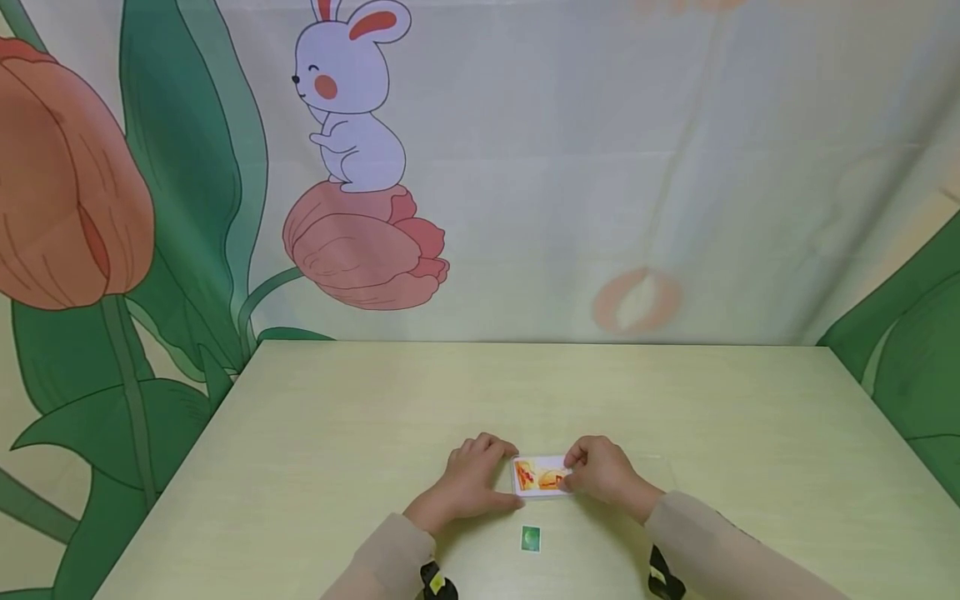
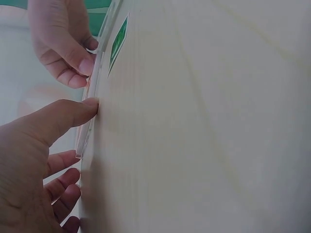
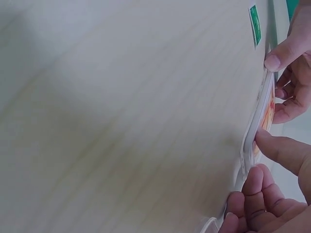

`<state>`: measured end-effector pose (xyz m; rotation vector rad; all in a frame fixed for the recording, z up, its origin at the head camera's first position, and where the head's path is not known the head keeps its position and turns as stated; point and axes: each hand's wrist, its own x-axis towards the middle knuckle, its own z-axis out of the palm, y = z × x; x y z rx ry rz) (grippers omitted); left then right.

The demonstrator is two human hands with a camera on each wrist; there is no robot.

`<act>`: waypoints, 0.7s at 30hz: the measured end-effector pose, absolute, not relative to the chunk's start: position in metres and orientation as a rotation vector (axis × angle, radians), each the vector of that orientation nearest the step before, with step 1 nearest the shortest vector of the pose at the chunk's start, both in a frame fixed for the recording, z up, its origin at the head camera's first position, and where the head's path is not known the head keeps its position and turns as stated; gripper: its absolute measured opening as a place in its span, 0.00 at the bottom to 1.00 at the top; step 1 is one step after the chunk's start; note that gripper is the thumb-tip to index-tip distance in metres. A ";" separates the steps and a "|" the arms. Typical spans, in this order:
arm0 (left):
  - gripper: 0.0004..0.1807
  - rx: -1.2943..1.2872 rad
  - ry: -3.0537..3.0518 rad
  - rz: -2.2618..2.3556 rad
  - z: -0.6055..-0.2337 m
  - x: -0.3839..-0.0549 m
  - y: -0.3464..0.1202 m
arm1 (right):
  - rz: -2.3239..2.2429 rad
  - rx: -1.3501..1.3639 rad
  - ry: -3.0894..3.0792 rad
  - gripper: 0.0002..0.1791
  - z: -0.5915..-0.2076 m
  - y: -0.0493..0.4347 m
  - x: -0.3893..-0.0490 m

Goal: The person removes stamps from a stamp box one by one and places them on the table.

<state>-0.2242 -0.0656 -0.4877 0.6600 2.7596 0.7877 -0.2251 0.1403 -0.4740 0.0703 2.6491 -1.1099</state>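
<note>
A white card with orange and red pictures (image 1: 536, 477) lies flat near the front middle of the table, in a thin clear plastic tray (image 2: 85, 138). My left hand (image 1: 470, 477) grips the tray's left end, thumb on the near edge and fingertips at the far edge. At the card's right end, my right hand (image 1: 606, 475) pinches it; in the right wrist view its thumb (image 3: 279, 148) presses on the picture face and the other fingers curl at the end. A small green card (image 1: 530, 539) with a white border lies just in front.
The pale wooden table (image 1: 337, 417) reaches back to a printed cloth (image 1: 525, 167) with a rabbit and tulips. A faint clear plastic edge (image 3: 212, 225) shows beyond the right hand's fingers.
</note>
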 end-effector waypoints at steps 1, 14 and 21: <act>0.34 0.660 2.761 0.786 -0.488 -0.224 -0.066 | -1.111 0.073 2.648 0.12 -0.474 0.140 -0.225; 0.34 0.647 2.765 0.779 -0.487 -0.224 -0.065 | -1.126 0.040 2.663 0.14 -0.471 0.140 -0.222; 0.34 0.644 2.769 0.772 -0.488 -0.224 -0.065 | -1.156 0.018 2.672 0.07 -0.469 0.142 -0.221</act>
